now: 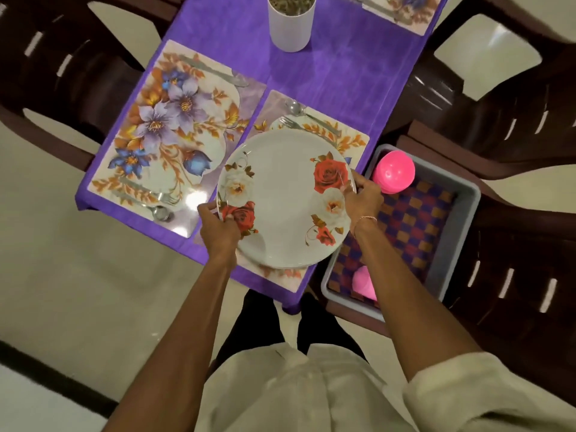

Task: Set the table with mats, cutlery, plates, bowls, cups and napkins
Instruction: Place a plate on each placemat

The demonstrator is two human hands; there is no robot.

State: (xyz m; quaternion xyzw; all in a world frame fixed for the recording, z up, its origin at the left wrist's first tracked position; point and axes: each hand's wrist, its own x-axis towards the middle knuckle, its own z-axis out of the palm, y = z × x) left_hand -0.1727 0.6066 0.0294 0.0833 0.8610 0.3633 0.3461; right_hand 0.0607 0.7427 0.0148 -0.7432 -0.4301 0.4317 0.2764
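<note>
**Head view.** I see the plate (280, 198), white with red roses, held over the near mat (349, 141) and covering most of it. I cannot tell whether it touches the mat. The left hand (218, 226) grips the near-left rim, thumb on top and fingers curled under. The right hand (363, 198) pinches the right rim. A fork (288, 121) and spoon (294, 107) lie at the mat's far edge, just beyond the plate. To the right, a grey tub (461, 219) holds two pink cups (394, 173) on a checked cloth (411, 219). A white pot (291, 23) stands on the purple tablecloth (343, 67).
</note>
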